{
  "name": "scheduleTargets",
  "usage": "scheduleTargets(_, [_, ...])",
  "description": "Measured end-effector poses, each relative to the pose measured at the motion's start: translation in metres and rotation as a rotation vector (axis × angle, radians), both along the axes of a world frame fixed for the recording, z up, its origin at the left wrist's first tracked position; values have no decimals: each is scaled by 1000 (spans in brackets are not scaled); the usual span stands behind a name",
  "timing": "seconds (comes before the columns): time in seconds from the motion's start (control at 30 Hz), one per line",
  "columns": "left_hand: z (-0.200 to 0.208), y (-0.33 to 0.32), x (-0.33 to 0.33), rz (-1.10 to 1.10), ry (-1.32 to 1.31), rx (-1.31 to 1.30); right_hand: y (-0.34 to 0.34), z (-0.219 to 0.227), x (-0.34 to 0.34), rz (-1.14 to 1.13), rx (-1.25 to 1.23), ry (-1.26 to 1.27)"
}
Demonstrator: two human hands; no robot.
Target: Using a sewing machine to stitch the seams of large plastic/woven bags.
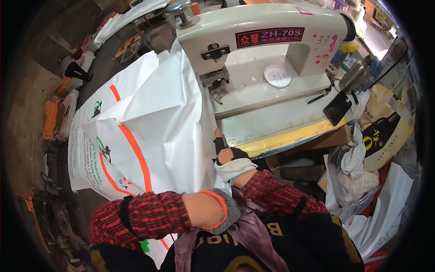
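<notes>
Carefully, with my left hand (229, 214) close in and my right hand (230, 156) apart from it at the right edge of the white printed sack (174, 136), neither grip clear to me, I'd best keep that edge flat and straight beside the far sewing machine (213, 34).

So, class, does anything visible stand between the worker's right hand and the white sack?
Nothing visible does. The right hand is at the right edge of the white sack, beside the sewing machine; whether they touch is unclear.
</notes>
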State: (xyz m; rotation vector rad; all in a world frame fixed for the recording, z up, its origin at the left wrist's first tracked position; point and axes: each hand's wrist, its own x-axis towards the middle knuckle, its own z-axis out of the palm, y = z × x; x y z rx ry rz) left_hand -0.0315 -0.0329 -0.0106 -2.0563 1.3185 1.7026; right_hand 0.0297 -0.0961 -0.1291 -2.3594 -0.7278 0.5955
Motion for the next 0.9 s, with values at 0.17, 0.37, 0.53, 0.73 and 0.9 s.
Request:
scheduleTargets(0.17, [-8,7,-1,34,-51,65,12,-32,17,32,-76,-125])
scheduleTargets(0.37, [-30,-5,14,81,-157,48,17,-29,53,23,-75,-50])
scheduleTargets(0.53, [-15,-1,30,16,-159,-28,16,1,46,-65,-148,-11])
scheduleTargets(0.73, [24,70,83,-107,-939,-287,-16,-17,-10,-149,114,-76])
scheduleTargets(0.9, [103,47,68,-30,-666,-61,-16,16,15,-93,-60,5])
